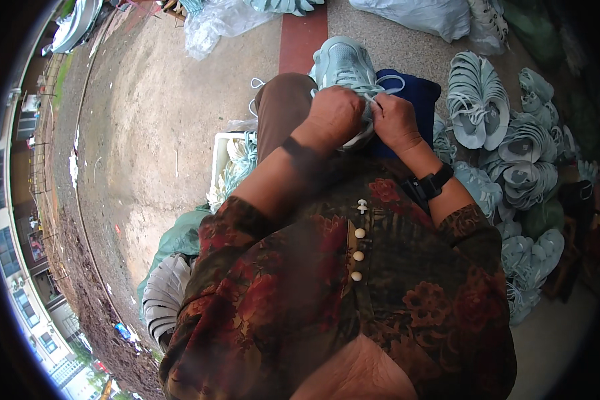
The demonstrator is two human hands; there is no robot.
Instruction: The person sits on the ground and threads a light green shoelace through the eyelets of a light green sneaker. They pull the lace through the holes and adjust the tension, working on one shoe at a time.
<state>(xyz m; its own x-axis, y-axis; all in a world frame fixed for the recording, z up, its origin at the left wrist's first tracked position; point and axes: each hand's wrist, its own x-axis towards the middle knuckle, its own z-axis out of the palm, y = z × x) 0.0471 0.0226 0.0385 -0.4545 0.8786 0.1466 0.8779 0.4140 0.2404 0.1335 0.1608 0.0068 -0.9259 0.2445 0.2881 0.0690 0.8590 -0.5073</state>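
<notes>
At the far left, a pale building (10, 250) is standing beyond the ground, and nearer to the person a stack of grey shoe parts (165, 297) is lying beside a green cloth (181, 235). Next, a white box (218, 157) is holding pale laces, just beside the brown trouser leg (277, 110). The left hand (337, 115) is resting over the shoe's left side with its fingers curling inward; its fingertips are hiding, so I cannot tell if it is grasping a lace. The pale blue shoe (342, 59) is lying at the person's lap, its toe pointing away; the front part is showing beyond the 2 hands, while the rear part is partly hiding under and between them. A lace (395, 78) is making a loop to the right of the shoe, and the right hand (397, 121) is pinching a lace close to the left hand. Under this right hand a dark blue cloth (425, 100) is lying, and 1 black watch (431, 185) is circling the wrist. At the far right, several stacks of pale blue shoe parts (477, 93) are sitting close together.
</notes>
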